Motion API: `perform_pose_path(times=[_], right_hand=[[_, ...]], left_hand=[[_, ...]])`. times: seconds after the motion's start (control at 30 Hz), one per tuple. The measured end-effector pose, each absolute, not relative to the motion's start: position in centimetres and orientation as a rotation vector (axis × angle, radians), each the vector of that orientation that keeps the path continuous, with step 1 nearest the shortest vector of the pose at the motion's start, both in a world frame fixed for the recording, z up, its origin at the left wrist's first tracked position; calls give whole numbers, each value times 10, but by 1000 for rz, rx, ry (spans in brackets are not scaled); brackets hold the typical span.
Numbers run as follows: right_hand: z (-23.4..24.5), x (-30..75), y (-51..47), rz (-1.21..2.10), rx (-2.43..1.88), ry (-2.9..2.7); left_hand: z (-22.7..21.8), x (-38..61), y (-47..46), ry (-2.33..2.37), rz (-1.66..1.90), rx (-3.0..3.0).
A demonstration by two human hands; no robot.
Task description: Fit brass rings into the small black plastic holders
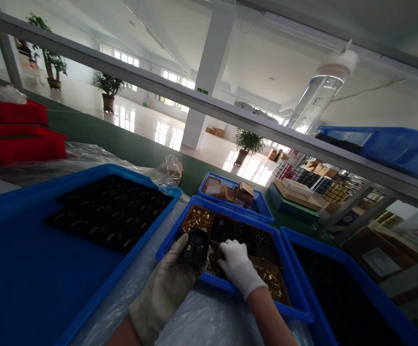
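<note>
My left hand (165, 288), in a grubby white glove, is closed round a small black plastic part (195, 246) and holds it over the near left corner of a blue bin (180, 226). The bin holds brown compartments of small brass pieces (197, 219) and black parts. My right hand (238, 266), in a cleaner white glove, reaches down into the brass pieces in the bin's middle with its fingers curled; whether they hold anything is hidden.
A large blue tray (24, 269) with a black grid insert of parts (109, 211) lies at the left. Another blue bin (342, 293) sits at the right, a smaller one with cardboard boxes (235, 192) behind. Clear plastic sheeting (209, 322) covers the bench. Red bins (17, 139) stand far left.
</note>
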State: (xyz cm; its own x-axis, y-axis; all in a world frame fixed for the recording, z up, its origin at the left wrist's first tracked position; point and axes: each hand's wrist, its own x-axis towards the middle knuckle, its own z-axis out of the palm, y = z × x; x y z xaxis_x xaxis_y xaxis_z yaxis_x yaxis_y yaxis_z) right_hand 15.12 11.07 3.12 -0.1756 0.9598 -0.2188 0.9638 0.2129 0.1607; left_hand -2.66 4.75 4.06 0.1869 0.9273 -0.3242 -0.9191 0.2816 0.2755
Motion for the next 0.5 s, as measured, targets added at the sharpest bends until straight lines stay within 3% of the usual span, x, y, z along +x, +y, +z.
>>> perform_pose_path(times=[0.5], right_hand=[[23, 160, 104, -97, 1972, 2376]], left_hand=[[36, -26, 45, 440, 1266, 56]])
